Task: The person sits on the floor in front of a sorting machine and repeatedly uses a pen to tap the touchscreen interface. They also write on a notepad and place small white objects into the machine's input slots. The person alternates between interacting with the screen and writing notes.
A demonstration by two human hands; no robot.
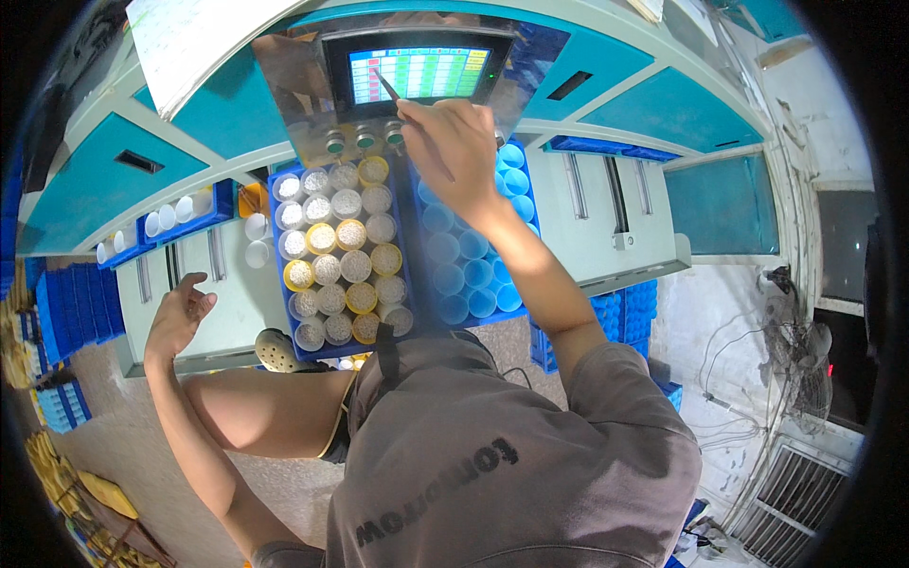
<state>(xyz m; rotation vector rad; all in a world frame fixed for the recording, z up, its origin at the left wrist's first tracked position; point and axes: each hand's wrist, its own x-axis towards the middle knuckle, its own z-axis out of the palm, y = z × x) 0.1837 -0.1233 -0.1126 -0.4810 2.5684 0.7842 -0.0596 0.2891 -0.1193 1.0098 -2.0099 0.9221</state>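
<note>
Fingers [428, 121] of right hand [454, 151] pinch stylus [386, 87] against screen [418, 73].

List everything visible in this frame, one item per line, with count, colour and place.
touchscreen: one, coloured grid on display, top centre of the machine.
stylus: one, dark, tip on the touchscreen.
left tray: one, blue, about twenty white and yellow cups filled with pale grains, centre.
right tray: one, blue, empty blue cups, under the right forearm.
machine panels: several, teal, across the top.
crate stacks: several, blue, on the floor at left.
fan: one, dusty, right wall.
shoe: one, pale, below the left tray.
left hand: resting on the machine ledge, empty.
right hand: holding the stylus.
</note>
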